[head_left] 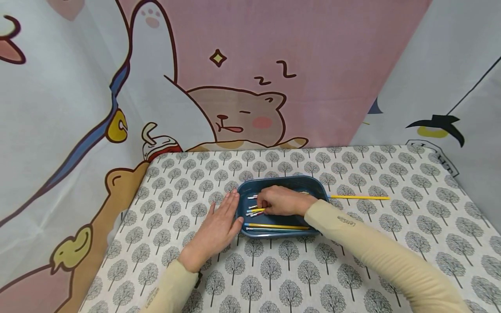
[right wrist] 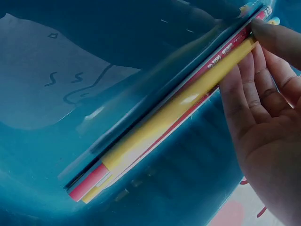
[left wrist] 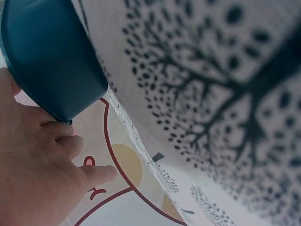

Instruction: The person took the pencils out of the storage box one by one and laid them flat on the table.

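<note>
My right hand (head_left: 287, 201) reaches into a blue plastic tray (head_left: 285, 235) and pinches several pencils (head_left: 256, 211) between thumb and fingers. In the right wrist view the bundle includes a yellow pencil (right wrist: 188, 99) and a red pencil (right wrist: 87, 183), lying side by side close over the tray floor. Along the tray's front wall lie a yellow pencil (head_left: 282, 226) and a dark one just beside it. My left hand (head_left: 219, 226) lies with fingers extended against the tray's left end. The left wrist view shows its fingers at the tray's rim.
Another yellow pencil (head_left: 360, 198) extends to the right from the tray's right rim. Beneath everything is a tablecloth (head_left: 270, 287) printed with trees. A cartoon-patterned curtain (head_left: 328, 65) hangs behind the table and along its sides.
</note>
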Demonstrator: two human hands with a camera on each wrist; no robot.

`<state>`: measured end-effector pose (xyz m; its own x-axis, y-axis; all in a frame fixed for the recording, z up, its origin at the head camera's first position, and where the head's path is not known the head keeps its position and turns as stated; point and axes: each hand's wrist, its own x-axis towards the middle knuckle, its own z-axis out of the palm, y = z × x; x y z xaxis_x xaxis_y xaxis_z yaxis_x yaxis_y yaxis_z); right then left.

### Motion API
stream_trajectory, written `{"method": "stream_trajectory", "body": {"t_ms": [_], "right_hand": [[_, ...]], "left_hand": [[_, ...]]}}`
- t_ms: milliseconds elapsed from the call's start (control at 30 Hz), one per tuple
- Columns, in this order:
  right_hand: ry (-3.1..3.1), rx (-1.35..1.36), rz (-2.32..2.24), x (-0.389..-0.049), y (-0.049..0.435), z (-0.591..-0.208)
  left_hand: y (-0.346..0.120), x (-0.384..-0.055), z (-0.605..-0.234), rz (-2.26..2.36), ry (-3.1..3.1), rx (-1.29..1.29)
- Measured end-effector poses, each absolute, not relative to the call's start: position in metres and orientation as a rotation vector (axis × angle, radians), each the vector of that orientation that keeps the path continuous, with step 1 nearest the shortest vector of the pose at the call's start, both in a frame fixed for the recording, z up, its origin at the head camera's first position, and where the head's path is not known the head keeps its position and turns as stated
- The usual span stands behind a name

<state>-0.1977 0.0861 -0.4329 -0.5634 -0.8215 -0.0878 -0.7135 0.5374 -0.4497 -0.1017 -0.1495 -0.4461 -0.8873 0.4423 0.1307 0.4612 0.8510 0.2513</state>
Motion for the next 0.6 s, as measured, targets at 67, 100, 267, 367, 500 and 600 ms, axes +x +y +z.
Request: {"method": "stream_trajectory", "body": {"t_ms": [67,100,267,367,500,600], "right_hand": [[2.492,-1.294,-0.54,-0.197,0.086,-0.433],[2.493,-1.306,-0.544,-0.197,0.086,-0.433],[2.497,-1.322,-0.562,-0.198,0.087,-0.432],[2.501,-1.286,-0.587,-0.199,0.089,-0.428],[2.524,-1.234,-0.624,-0.2,0.092,-0.419],[2.537,-1.23,-0.641,-0.202,0.095,-0.413]], "left_hand": [[-0.149,-0.102,-0.446,-0.436,-2.954,-0.723],[-0.149,-0.101,-0.447,-0.436,-2.952,-0.725],[-0.15,-0.102,-0.448,-0.436,-2.944,-0.734],[-0.15,-0.101,-0.449,-0.436,-2.948,-0.733],[-0.149,-0.101,-0.448,-0.435,-2.956,-0.725],[-0.15,-0.101,-0.447,-0.429,-2.956,-0.726]]}}
